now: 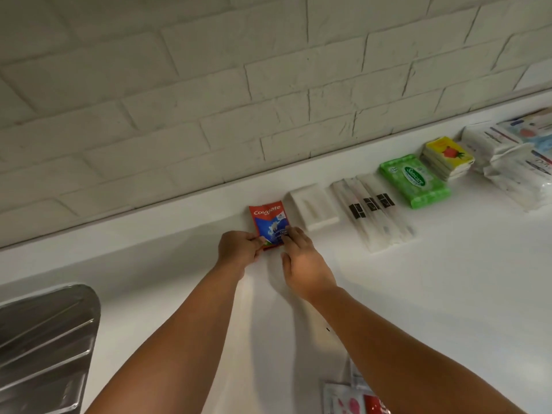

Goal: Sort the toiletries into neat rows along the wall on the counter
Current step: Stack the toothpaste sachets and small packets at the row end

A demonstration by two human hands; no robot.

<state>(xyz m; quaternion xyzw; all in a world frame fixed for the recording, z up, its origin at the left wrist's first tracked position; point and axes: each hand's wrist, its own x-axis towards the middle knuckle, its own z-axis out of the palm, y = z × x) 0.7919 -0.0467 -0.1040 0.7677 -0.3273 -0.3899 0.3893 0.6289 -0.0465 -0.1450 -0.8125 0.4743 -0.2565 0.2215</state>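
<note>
One red and blue Colgate sachet [268, 222] lies flat on the white surface [448, 279], just before the low ledge under the white brick wall [209, 100]. Its lettering looks doubled, so a second sachet may lie beneath; I cannot tell. Two hands are on its near edge. The left hand [239, 249] has its fingers curled and pinches the sachet's lower left corner. The right hand [301, 261] lays its fingertips on the lower right corner, with the thumb spread apart and off the sachet.

To the right along the wall runs a row:
- one white moulded tray [313, 211], just beside the sachet
- three long clear-wrapped sticks [373, 213], side by side, each with a black label
- one green Sanicare wipes pack [415, 181]
- one stack of yellow packs [448, 156] with a red fruit on top; the number in the stack is hard to count
- several white and pale blue wrapped packs [507, 150], crowded together and cut off by the right edge

At lower left lies a ridged metal drainboard [44, 348], cut off by the frame. At the bottom edge a few small packets [355, 398], white, pink and red, are partly hidden behind the right forearm and cut off below; their print is too blurred to read
</note>
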